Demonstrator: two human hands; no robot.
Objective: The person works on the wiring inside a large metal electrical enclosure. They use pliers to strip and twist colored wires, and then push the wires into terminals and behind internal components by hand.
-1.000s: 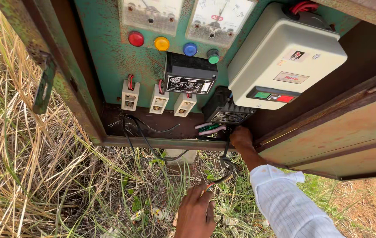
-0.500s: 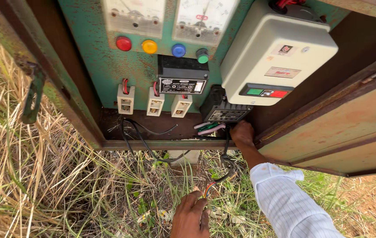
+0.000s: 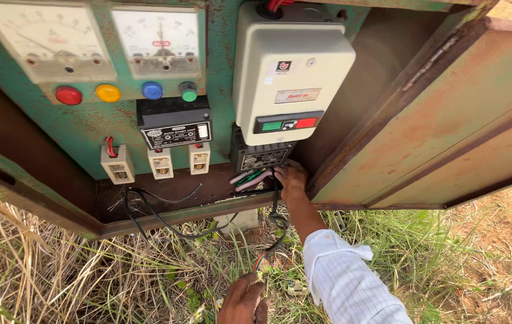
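My right hand (image 3: 290, 178) pinches wires (image 3: 250, 178) under the starter (image 3: 289, 72); my left hand (image 3: 243, 300) grips the cable (image 3: 277, 222) low. A tug could strip a live lead and shock me

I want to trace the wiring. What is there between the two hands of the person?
In the head view, a black cable hangs between the right hand at the panel and the left hand low over the grass, coloured wire ends near the lower hand.
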